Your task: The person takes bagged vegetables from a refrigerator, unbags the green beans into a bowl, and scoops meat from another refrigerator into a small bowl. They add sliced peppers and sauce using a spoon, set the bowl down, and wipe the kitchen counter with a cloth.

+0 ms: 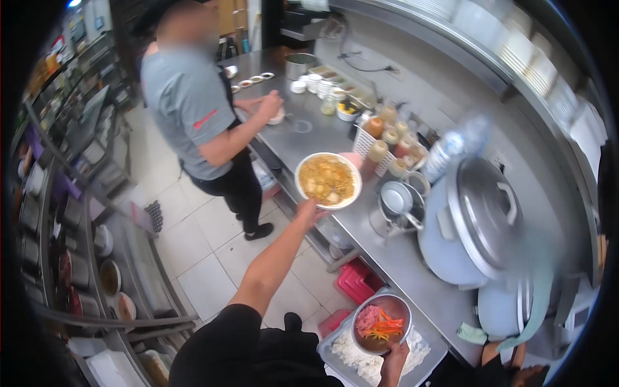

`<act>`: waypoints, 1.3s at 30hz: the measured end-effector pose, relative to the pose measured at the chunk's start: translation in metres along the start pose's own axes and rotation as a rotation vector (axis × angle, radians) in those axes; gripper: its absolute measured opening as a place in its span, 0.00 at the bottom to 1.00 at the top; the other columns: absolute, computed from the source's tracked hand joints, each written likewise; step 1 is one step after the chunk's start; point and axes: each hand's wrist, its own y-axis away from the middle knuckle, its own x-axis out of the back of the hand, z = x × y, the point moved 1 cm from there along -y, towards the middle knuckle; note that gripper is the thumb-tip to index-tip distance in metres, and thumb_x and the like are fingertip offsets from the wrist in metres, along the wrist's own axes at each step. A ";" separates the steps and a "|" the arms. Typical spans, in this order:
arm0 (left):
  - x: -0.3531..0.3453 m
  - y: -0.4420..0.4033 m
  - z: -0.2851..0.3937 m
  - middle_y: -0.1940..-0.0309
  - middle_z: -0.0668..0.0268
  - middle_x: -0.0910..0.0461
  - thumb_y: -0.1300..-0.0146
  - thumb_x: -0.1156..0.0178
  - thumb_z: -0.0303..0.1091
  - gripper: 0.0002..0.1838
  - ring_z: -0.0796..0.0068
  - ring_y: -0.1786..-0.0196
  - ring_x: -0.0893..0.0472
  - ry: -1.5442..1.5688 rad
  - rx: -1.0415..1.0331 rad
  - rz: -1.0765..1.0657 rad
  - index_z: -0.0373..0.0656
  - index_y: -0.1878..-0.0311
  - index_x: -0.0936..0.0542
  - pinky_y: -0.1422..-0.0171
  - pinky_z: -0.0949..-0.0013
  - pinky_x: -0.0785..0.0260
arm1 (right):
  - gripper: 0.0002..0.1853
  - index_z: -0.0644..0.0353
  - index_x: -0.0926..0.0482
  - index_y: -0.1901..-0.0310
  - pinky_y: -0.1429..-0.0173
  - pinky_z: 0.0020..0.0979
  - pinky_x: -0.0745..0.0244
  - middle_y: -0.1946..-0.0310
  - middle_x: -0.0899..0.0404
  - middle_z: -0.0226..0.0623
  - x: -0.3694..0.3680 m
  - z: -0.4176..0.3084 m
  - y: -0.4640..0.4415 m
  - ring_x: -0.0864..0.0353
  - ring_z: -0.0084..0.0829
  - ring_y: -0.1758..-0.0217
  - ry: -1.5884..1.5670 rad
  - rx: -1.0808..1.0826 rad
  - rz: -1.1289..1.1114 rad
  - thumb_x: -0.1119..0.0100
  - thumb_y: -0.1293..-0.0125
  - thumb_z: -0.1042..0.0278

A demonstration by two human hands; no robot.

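Note:
My left hand (311,213) grips the near rim of a white bowl (300,169) filled with yellow-brown food, held out at the edge of the steel counter. Lower right, my right hand (394,362) is closed on the rim of a metal bowl (369,324) with pink meat, orange and red strips and brown liquid. Beneath that bowl is a grey tub (330,353) of white flour-like powder.
A co-worker in a grey shirt (187,97) stands at the steel counter (284,145), upper left. Sauce bottles in a white basket (365,143), a small pot (396,197) and a large lidded pot (445,245) line the counter. Another person's arm (493,355) shows lower right.

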 end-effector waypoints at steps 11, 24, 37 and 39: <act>0.105 0.197 0.133 0.58 0.61 0.19 0.36 0.42 0.38 0.21 0.71 0.58 0.19 -0.427 -0.213 -0.488 0.37 0.43 0.25 0.56 0.67 0.24 | 0.17 0.69 0.26 0.53 0.55 0.28 0.27 0.62 0.22 0.40 -0.112 0.012 -0.127 0.22 0.30 0.61 0.503 0.333 -0.483 0.52 0.45 0.71; 0.445 0.803 0.288 0.74 0.69 0.20 0.39 0.39 0.37 0.10 0.85 0.74 0.26 -0.572 -1.094 1.522 0.39 0.64 0.18 0.73 0.80 0.38 | 0.16 0.73 0.24 0.65 0.60 0.27 0.33 0.72 0.22 0.35 -0.533 -0.042 0.229 0.28 0.23 0.68 0.348 0.565 -1.503 0.52 0.44 0.66; 0.587 0.776 0.470 0.70 0.58 0.19 0.47 0.34 0.52 0.26 0.71 0.60 0.21 -1.398 -0.499 1.156 0.42 0.52 0.18 0.53 0.68 0.32 | 0.15 0.74 0.25 0.72 0.78 0.30 0.36 0.86 0.28 0.36 -0.713 -0.020 0.485 0.33 0.25 0.84 0.512 0.552 -2.077 0.53 0.48 0.67; 0.583 0.773 0.475 0.72 0.60 0.20 0.45 0.35 0.49 0.23 0.72 0.63 0.22 -1.395 -0.415 1.118 0.42 0.53 0.17 0.55 0.67 0.32 | 0.15 0.75 0.25 0.73 0.76 0.31 0.35 0.86 0.28 0.39 -0.732 -0.017 0.495 0.33 0.26 0.84 0.504 0.620 -2.125 0.52 0.48 0.67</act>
